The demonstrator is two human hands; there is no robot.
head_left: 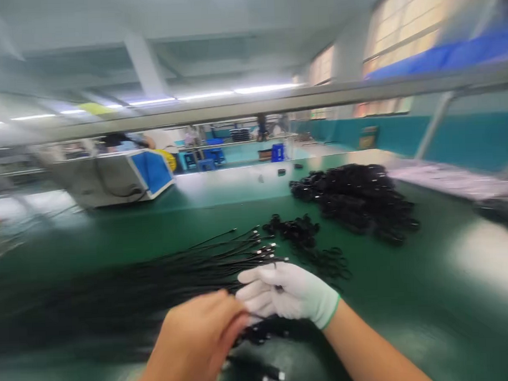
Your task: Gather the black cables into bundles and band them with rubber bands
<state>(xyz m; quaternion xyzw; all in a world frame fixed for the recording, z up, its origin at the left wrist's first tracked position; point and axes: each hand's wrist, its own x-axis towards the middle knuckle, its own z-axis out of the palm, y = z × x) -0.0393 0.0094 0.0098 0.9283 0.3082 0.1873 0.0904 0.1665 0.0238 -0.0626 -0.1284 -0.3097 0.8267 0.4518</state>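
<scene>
My bare left hand, blurred by motion, is closed in a pinch on a thin black cable, which runs towards my right hand. My right hand wears a white glove with a green cuff. Its thumb lies against the bent fingers, and a small dark bit shows between them, too little to name. Beside and under both hands lies a bundle of long black cables with pale connector tips. Beyond my right hand are loose black rings or loops and a small black heap.
A larger pile of black looped pieces sits farther back on the green tabletop. At the back left stands a grey and blue machine. A shelf rail crosses overhead. Blue stools and a person appear beyond.
</scene>
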